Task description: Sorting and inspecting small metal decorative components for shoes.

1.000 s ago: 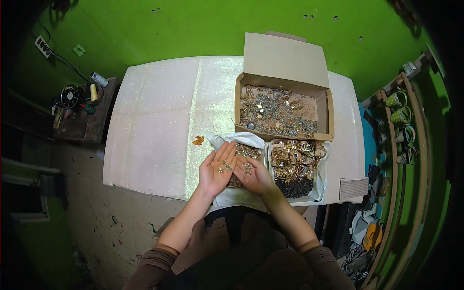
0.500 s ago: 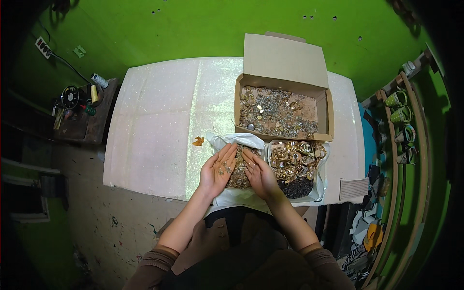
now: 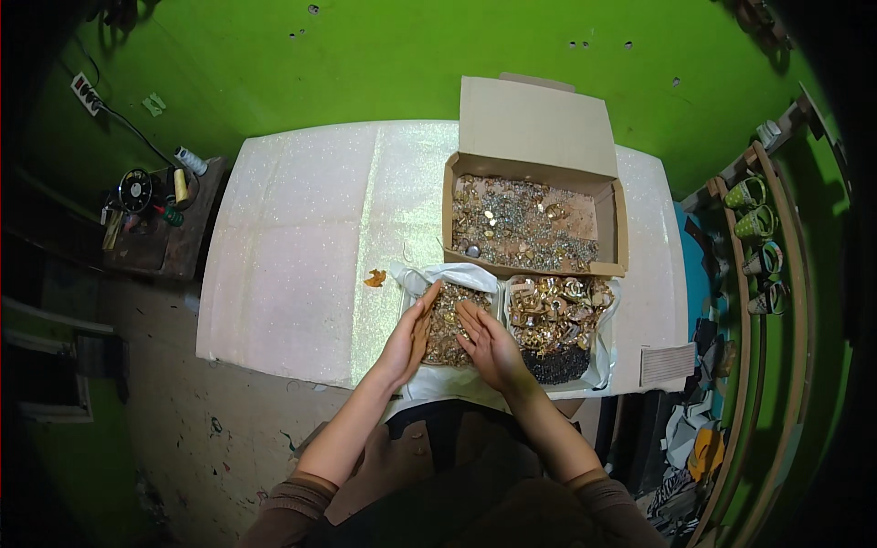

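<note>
A heap of small gold and brown metal-looking pieces [image 3: 449, 315] fills a tray lined with white plastic [image 3: 461, 274]. My left hand [image 3: 406, 342] stands on edge at the heap's left side, palm turned inward, fingers stretched out. Facing it from the right, my right hand [image 3: 495, 345] has its fingers extended over the heap. Neither hand grips anything; whether the fingertips touch the pieces is unclear. Right of this tray, a second lined container holds larger shiny gold fittings [image 3: 559, 310] and black beads [image 3: 554, 365].
Behind the trays an open cardboard box [image 3: 537, 123] holds many tiny silvery and gold pieces. An orange-brown scrap [image 3: 375, 278] lies on the pale sparkly table cover [image 3: 283, 237]. Thread spools [image 3: 190, 162] stand on a dark side table. Patterned shoes [image 3: 756, 223] sit on a wooden rack at right.
My left palm, earlier turned up with several small pieces on it, has tipped inward, and no pieces show on it now. My right hand stays nearly in place.
</note>
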Demonstrator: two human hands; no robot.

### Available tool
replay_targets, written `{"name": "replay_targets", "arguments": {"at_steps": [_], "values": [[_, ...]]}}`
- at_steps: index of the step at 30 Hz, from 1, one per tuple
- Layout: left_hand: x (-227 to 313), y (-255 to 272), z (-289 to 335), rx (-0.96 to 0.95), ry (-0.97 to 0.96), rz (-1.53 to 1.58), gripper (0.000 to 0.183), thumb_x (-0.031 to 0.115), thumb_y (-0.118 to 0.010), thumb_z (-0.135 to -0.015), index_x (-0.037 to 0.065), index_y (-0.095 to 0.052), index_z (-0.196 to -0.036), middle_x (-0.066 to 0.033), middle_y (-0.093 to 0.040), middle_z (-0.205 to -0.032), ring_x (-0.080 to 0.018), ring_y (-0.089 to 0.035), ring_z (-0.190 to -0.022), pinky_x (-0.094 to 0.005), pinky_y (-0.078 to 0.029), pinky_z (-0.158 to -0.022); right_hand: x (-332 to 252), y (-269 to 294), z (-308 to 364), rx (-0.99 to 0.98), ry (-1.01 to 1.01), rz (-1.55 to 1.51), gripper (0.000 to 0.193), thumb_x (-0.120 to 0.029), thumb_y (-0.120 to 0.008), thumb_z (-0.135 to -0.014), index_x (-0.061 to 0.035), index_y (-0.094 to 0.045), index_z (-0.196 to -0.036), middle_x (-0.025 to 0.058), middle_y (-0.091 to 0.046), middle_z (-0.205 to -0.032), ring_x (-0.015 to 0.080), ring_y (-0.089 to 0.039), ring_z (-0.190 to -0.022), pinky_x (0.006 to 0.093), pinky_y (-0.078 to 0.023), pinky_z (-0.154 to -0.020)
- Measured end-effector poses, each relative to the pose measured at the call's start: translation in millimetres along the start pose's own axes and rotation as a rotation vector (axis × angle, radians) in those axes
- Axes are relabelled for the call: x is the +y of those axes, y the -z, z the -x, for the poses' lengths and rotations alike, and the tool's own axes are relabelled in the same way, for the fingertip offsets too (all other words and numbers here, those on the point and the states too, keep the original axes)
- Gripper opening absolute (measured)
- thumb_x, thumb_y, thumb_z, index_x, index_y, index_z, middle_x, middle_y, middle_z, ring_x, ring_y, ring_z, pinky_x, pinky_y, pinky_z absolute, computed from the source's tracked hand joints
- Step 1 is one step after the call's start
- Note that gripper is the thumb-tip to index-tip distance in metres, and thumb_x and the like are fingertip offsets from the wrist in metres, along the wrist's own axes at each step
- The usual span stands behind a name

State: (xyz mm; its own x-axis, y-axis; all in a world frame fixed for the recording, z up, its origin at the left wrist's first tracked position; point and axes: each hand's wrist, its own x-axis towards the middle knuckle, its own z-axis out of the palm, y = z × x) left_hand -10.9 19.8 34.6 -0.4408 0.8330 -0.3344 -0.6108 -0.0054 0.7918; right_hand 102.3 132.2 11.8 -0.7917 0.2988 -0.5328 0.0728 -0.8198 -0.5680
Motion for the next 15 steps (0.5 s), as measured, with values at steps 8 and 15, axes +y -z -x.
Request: {"name": "replay_targets", "arguments": {"at_steps": [8,15], "values": [[14,-8,16,-0.052,-0.007,0.185,0.07,0.057,-0.024,-0.093,0.017,-0.012,-0.149,-0.0099,-0.009,-0.155,-0.022,-0.011,-0.142,-0.0378,-0.007,-0.114,-13,-32,30,0.039,0.775,1.131,0.055,-0.029,-0.034,-0.098,0.0009,-0.026,-0.143,0.0188,-0.025,-0.149,0.0297,-0.021,-0.139,0.0381,-0.017,-0.112],[20,-23,33,-0.082,-0.21,0.002,0.066,0.047,-0.025,-0.098,0.008,-0.006,-0.148,-0.0134,-0.005,-0.154,-0.0248,-0.002,-0.143,-0.0381,-0.003,-0.115,4,-36,25,0.085,0.827,1.593,0.054,-0.035,-0.042,-0.095,-0.0032,-0.037,-0.139,0.0253,-0.028,-0.144,0.0454,-0.019,-0.136,0.0587,-0.016,-0.107]]}}
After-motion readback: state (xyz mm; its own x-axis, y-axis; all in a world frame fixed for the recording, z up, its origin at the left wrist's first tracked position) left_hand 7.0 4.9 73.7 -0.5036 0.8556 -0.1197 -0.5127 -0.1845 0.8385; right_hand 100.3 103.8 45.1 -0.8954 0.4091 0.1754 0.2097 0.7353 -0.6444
